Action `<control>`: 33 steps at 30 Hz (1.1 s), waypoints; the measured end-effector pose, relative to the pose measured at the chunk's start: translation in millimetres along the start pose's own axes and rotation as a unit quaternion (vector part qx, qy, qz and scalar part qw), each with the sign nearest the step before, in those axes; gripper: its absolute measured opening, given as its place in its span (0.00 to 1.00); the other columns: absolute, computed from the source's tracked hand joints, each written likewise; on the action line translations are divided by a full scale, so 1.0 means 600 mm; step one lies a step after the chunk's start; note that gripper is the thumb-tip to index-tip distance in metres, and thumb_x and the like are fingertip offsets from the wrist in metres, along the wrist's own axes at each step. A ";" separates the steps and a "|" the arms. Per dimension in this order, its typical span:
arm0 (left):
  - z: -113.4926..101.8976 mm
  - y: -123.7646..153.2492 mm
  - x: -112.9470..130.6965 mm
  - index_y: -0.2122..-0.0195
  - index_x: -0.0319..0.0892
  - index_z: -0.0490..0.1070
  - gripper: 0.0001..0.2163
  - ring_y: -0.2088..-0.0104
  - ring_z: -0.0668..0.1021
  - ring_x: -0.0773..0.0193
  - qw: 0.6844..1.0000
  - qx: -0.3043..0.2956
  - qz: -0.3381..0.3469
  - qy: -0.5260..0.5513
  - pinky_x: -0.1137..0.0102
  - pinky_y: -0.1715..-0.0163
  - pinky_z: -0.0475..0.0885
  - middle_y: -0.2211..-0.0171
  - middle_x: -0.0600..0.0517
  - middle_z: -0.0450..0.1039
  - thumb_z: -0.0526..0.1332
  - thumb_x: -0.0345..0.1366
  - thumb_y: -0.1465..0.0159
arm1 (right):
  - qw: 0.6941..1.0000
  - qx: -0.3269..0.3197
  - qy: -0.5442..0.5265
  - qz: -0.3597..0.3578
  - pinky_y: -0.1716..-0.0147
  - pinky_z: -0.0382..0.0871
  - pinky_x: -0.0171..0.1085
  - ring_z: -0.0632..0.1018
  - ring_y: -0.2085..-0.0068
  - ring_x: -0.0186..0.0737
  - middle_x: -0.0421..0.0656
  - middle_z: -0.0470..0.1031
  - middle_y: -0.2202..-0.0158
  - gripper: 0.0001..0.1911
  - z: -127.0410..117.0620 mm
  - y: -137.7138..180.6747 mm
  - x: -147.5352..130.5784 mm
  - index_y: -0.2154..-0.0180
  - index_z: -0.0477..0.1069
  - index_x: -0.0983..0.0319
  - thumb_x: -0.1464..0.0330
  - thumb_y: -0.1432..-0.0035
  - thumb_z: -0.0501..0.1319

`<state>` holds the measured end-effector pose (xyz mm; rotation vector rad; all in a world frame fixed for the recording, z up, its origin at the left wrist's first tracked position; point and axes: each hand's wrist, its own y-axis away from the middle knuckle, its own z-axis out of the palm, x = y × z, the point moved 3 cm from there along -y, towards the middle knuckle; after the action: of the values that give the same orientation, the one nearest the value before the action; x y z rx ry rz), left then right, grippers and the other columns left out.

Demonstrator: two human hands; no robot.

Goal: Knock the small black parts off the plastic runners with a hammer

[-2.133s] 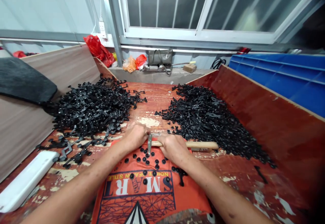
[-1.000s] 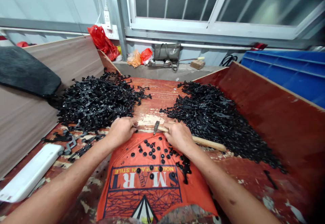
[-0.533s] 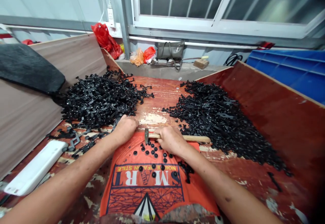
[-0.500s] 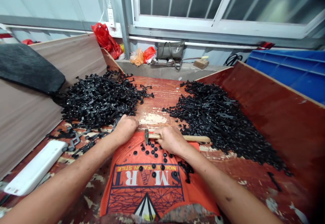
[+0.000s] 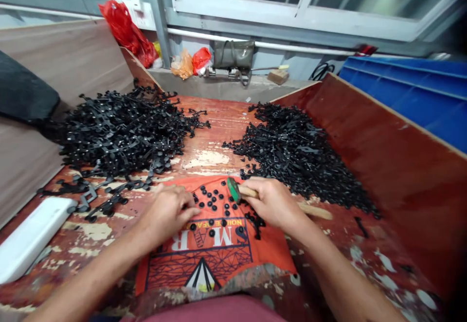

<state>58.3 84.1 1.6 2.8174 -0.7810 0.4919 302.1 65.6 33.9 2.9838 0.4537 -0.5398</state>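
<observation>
My right hand (image 5: 274, 203) grips a small hammer (image 5: 233, 189) by its wooden handle, the green-faced head raised just above an orange printed cloth (image 5: 215, 244). My left hand (image 5: 168, 213) rests curled on the cloth's left part, fingertips pressed together by several small black round caps (image 5: 215, 200); what they pinch is too small to name. A tangled heap of black plastic frames (image 5: 120, 132) lies to the left, a second black heap (image 5: 295, 154) to the right.
The worn red board (image 5: 219, 122) has raised sides, brown on the left and red (image 5: 379, 152) on the right. A white block (image 5: 29, 237) lies at the near left. Blue crates (image 5: 412, 93) stand right, bags (image 5: 127, 32) on the back ledge.
Both hands drew back toward me onto the cloth. The hammer head turned up, showing its green face. The view shifted down and right.
</observation>
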 end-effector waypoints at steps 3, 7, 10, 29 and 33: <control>-0.016 -0.017 -0.008 0.63 0.47 0.77 0.09 0.59 0.76 0.57 0.998 0.048 0.010 -0.036 0.64 0.57 0.61 0.63 0.50 0.79 0.58 0.40 0.36 | 0.999 -0.036 -0.008 -0.018 0.71 0.57 0.31 0.73 0.70 0.33 0.35 0.75 0.71 0.12 0.020 0.060 -0.003 0.72 0.75 0.57 0.75 0.41 0.56; -0.018 -0.045 -0.011 0.65 0.47 0.78 0.09 0.59 0.77 0.56 0.997 0.023 0.017 -0.076 0.63 0.57 0.61 0.63 0.50 0.80 0.58 0.38 0.36 | 0.995 -0.066 0.064 -0.047 0.72 0.56 0.34 0.74 0.69 0.35 0.37 0.76 0.65 0.13 0.064 0.103 -0.021 0.63 0.75 0.55 0.77 0.43 0.56; -0.011 -0.054 -0.014 0.70 0.44 0.78 0.13 0.61 0.77 0.56 0.994 0.008 0.012 -0.108 0.63 0.58 0.61 0.66 0.48 0.80 0.56 0.38 0.35 | 0.989 -0.064 0.121 -0.046 0.71 0.57 0.36 0.75 0.69 0.37 0.39 0.75 0.66 0.11 0.080 0.108 -0.035 0.64 0.73 0.57 0.77 0.42 0.55; -0.045 0.012 -0.046 0.71 0.46 0.75 0.13 0.68 0.76 0.54 0.980 0.102 0.058 -0.162 0.61 0.63 0.60 0.71 0.49 0.77 0.53 0.39 0.36 | 0.977 0.103 -0.118 0.146 0.63 0.66 0.34 0.77 0.61 0.42 0.40 0.79 0.64 0.12 0.008 0.158 0.067 0.64 0.75 0.55 0.72 0.41 0.54; -0.033 0.084 -0.036 0.70 0.47 0.76 0.15 0.65 0.75 0.49 0.967 0.170 0.050 -0.183 0.56 0.62 0.61 0.68 0.47 0.78 0.51 0.41 0.36 | 0.977 0.099 -0.131 0.134 0.67 0.63 0.32 0.76 0.66 0.39 0.38 0.77 0.69 0.10 0.021 0.165 0.066 0.70 0.72 0.56 0.73 0.42 0.55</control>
<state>9.2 56.4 16.2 3.2559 -0.9932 0.1210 362.9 -19.4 10.5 3.0202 -0.0272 -0.9797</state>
